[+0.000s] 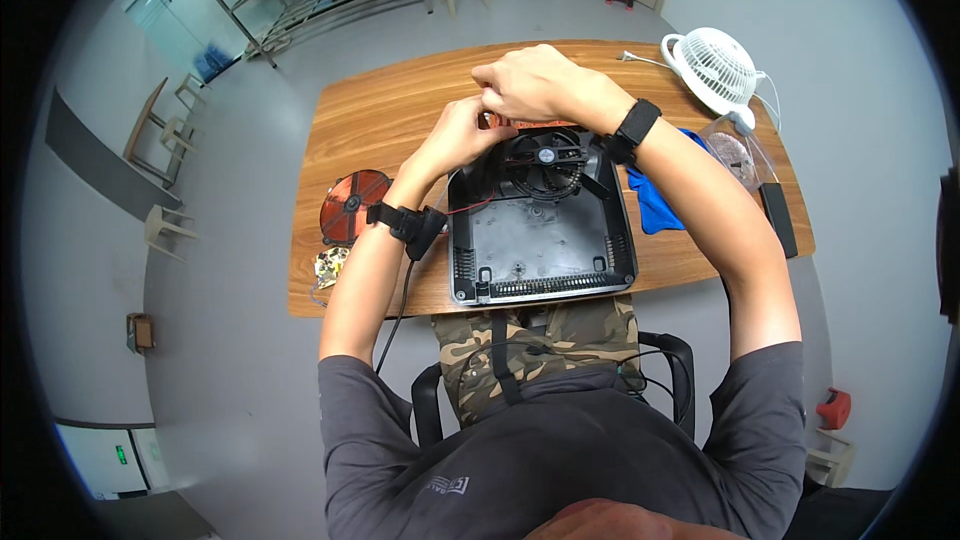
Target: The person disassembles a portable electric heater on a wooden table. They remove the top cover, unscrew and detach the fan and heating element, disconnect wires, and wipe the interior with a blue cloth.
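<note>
A black plastic appliance housing (530, 240), square and shallow, lies open side up at the table's near edge. Set into its far part is a round black cooling fan (547, 155), and thin red wires run beside it. At the housing's far left corner my left hand (465, 135) is closed, its fingertips pinched together. My right hand (535, 85), curled with knuckles up, is just beyond and against it. An orange strip (540, 124) shows beneath my hands along the far edge. What the fingers grip is hidden.
On the wooden table (400, 90), a copper-coloured coil disc (355, 205) and a small circuit board (331, 265) lie left. To the right are a blue cloth (655, 205), a clear plastic bag (733, 150), a black bar-shaped object (777, 220) and a white fan (715, 70) with its cord.
</note>
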The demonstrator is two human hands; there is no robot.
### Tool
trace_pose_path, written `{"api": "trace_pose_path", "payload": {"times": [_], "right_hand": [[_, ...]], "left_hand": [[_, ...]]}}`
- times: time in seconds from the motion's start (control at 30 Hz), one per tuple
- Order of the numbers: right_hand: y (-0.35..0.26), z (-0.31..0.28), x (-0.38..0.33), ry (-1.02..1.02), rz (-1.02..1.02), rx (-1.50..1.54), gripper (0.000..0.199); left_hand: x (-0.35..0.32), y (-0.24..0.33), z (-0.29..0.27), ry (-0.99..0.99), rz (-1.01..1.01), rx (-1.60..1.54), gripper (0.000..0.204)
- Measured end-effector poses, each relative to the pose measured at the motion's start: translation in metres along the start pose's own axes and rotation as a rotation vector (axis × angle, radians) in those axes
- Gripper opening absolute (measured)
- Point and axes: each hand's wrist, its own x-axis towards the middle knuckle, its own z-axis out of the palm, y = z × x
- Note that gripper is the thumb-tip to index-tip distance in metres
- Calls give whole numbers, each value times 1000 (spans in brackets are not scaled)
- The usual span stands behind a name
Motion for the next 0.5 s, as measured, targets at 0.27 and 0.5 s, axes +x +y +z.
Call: {"api": "trace_pose_path", "payload": {"times": [0.27, 0.5], "right_hand": [[-17, -3, 7, 9, 210, -252, 34], [-12, 7, 3, 56, 93, -167, 32]], "left_hand": [[5, -7, 16, 90, 4, 86, 28], [3, 6, 6, -28, -28, -7, 32]]}}
